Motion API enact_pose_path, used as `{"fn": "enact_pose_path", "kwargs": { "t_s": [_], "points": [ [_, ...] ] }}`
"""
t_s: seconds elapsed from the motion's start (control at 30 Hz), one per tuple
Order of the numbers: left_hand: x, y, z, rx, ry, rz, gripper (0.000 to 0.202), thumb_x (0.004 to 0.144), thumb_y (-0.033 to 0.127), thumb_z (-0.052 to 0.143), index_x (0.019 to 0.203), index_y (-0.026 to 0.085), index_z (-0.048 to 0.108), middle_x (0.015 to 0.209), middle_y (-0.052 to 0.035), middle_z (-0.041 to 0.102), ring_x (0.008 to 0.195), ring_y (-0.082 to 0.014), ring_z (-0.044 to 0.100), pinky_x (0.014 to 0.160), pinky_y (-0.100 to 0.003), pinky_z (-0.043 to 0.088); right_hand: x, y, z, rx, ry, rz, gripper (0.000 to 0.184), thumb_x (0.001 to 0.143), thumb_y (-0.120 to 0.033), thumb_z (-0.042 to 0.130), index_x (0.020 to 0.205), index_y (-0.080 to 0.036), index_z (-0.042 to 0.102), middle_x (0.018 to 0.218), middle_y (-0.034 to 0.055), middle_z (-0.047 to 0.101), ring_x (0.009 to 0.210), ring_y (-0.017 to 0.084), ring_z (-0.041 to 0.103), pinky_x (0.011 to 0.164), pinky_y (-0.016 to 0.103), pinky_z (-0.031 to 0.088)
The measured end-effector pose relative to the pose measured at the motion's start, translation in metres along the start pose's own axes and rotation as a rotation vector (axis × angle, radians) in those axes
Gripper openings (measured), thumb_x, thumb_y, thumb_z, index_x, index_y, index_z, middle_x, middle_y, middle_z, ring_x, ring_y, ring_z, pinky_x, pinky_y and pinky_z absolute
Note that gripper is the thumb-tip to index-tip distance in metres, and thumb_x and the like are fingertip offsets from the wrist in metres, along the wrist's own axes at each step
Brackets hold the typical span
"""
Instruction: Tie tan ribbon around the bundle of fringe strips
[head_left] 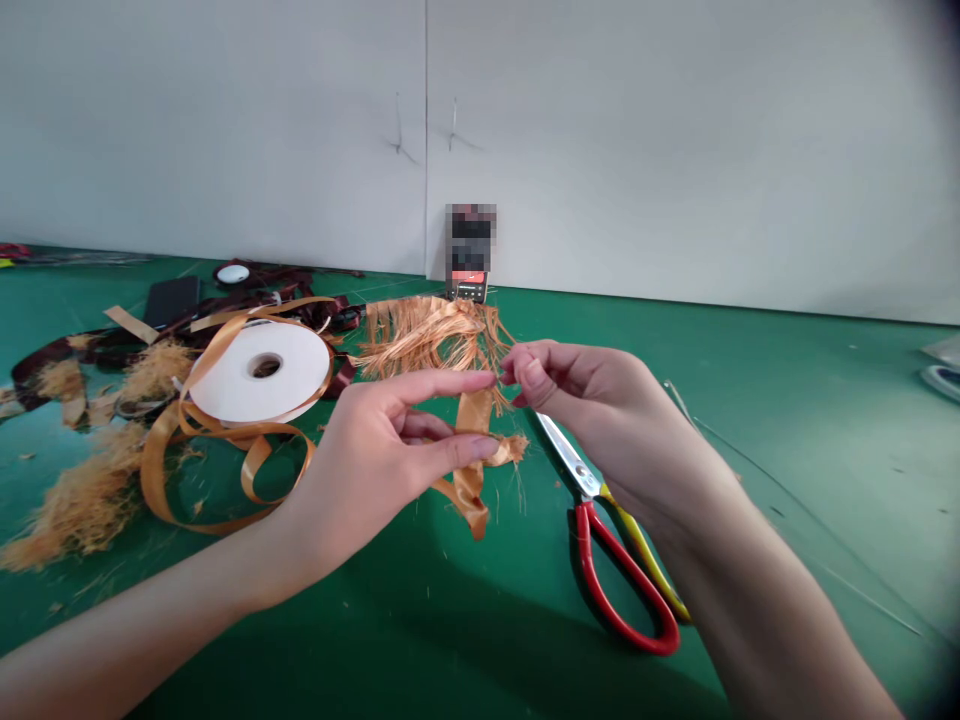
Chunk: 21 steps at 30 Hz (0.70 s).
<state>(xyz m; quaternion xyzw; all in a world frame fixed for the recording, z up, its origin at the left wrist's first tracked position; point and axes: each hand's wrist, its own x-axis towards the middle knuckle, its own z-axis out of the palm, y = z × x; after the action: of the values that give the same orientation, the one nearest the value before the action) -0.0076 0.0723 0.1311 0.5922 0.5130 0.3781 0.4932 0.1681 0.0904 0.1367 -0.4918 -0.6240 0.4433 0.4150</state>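
My left hand (390,430) pinches a folded tan ribbon (470,480) between thumb and fingers, its frayed end sticking out to the right and a loop hanging below. Close by, my right hand (581,385) has thumb and index finger pressed together at the ribbon's upper right; what lies between those fingertips is too small to make out. Beneath the right hand, scissors (589,480) with one red and one yellow handle lie on the green table. Just beyond both hands, fringed tan ribbon (427,330) is spread out.
A white ribbon spool (259,375) with loose tan loops lies left, beside frayed fibre clumps (90,500) and dark brown ribbon (45,360). A phone (470,255) leans against the white wall (675,150). Thin wire (795,490) crosses the green table (750,360) at right.
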Motion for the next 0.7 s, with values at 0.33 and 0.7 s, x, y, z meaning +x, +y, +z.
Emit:
{"fn": "enact_pose_path", "kwargs": {
  "t_s": [0.33,0.7],
  "points": [
    [-0.0024,-0.0050,-0.0019,-0.020,-0.019,0.014,0.041,0.070,0.031,0.081,0.110,0.030,0.071,0.067,0.0047,0.076,0.066,-0.0138,0.073,0.061,-0.017,0.056,-0.0014,0.0008,0.0039,0.098,0.107,-0.077,0.022,0.091,-0.033,0.060,0.077,-0.017,0.066,0.079,0.0001,0.065,0.070,0.007,0.059,0.067,0.018,0.049],
    [-0.0006,-0.0058,-0.0017,-0.021,-0.068,0.009,0.039,0.072,0.029,0.079,0.110,0.031,0.071,0.068,0.0064,0.076,0.068,-0.0134,0.074,0.065,-0.017,0.056,0.0006,-0.0001,0.0060,0.211,0.091,-0.052,0.023,0.092,-0.027,0.057,0.071,-0.017,0.061,0.065,-0.0020,0.061,0.062,0.006,0.057,0.061,0.019,0.046]
  ]
}}
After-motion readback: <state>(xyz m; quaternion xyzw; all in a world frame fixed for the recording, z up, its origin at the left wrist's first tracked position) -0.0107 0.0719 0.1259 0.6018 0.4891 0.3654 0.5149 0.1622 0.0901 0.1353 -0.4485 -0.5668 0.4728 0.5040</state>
